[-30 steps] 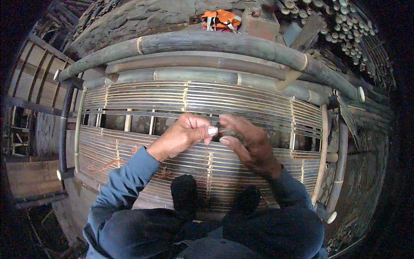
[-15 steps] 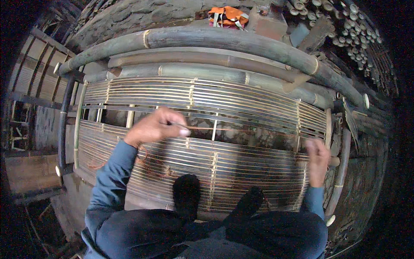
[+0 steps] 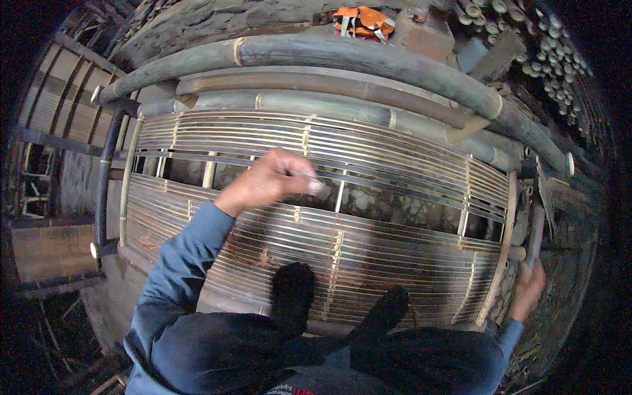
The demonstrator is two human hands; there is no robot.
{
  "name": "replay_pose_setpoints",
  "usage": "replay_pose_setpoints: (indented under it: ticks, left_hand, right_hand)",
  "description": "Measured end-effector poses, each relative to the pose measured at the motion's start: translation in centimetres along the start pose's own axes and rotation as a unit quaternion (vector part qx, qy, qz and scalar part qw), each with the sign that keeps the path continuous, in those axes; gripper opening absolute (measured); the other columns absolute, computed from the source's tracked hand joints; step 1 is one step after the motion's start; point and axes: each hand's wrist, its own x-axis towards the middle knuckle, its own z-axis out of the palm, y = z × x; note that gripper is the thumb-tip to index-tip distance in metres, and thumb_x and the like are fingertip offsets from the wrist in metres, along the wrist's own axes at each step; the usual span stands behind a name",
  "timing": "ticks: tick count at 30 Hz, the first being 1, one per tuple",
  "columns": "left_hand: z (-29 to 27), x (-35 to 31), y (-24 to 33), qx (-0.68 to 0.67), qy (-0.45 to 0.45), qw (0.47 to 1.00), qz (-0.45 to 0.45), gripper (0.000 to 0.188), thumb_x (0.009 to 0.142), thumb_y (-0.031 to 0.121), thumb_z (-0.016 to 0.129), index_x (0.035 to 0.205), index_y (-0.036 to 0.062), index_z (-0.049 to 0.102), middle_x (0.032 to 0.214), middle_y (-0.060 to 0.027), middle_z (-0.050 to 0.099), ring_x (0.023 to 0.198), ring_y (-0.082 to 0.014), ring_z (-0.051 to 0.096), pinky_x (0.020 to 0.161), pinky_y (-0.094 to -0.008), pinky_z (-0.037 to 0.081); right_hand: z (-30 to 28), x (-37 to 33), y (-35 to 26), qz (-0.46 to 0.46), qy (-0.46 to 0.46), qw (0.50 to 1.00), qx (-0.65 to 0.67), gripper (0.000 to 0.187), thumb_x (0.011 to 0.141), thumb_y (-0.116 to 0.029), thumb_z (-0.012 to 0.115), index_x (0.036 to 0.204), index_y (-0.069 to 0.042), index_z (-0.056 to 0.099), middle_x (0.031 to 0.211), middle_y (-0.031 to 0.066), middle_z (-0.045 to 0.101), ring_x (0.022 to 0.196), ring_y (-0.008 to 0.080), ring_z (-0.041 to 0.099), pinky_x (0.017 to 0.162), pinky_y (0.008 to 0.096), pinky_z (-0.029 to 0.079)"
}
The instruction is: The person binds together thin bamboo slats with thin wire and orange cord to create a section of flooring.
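Observation:
My left hand is closed in a pinch above the gap in a panel of thin bamboo slats. Something thin and dark shows between its thumb and forefinger, partly blurred; a thin strand ran from these fingers a moment earlier. Beyond the panel's right edge, my right hand is low beside an upright bamboo pole. Its fingers are partly hidden, and whether they grip anything does not show. Pale cross strips bridge the gap between the two bands of slats. Reddish fibres lie on the nearer band.
Thick bamboo poles run across the far side. My dark-covered feet rest on the nearer slats. An orange bundle lies at the back, near stacked bamboo ends. Another slatted frame stands at left.
My right hand has moved from above the panel's right end outward and toward me, past its edge. My left hand has shifted slightly right and away. The whole view has turned a little.

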Motion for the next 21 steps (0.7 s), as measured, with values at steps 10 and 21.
replay_pose_setpoints:
  ticks: [10,21]
  left_hand:
    - [7.5,4.2,-0.1,-0.05,-0.132,0.989,0.047,0.021,0.093,0.016,0.07,0.08,0.0,0.069,0.067,0.0038,0.06,0.064,-0.0052,0.05,0.058,-0.0264,0.041]
    - [2.5,0.3,-6.6,-0.135,-0.247,0.957,-0.07,0.016,0.094,0.015,0.068,0.092,-0.0007,0.07,0.076,0.0009,0.062,0.063,-0.0066,0.053,0.059,-0.0251,0.044]
  right_hand:
    - [5.5,-2.0,-31.1,-0.071,-0.382,0.855,0.342,0.021,0.092,-0.017,0.066,0.103,0.0,0.069,0.092,0.0073,0.069,0.084,0.0176,0.064,0.079,0.0322,0.051]
    - [-7.8,-1.7,-3.5,0.064,-0.027,0.968,0.243,0.023,0.099,-0.027,0.063,0.094,-0.005,0.065,0.085,-0.0029,0.059,0.074,0.0056,0.047,0.067,0.0226,0.038]
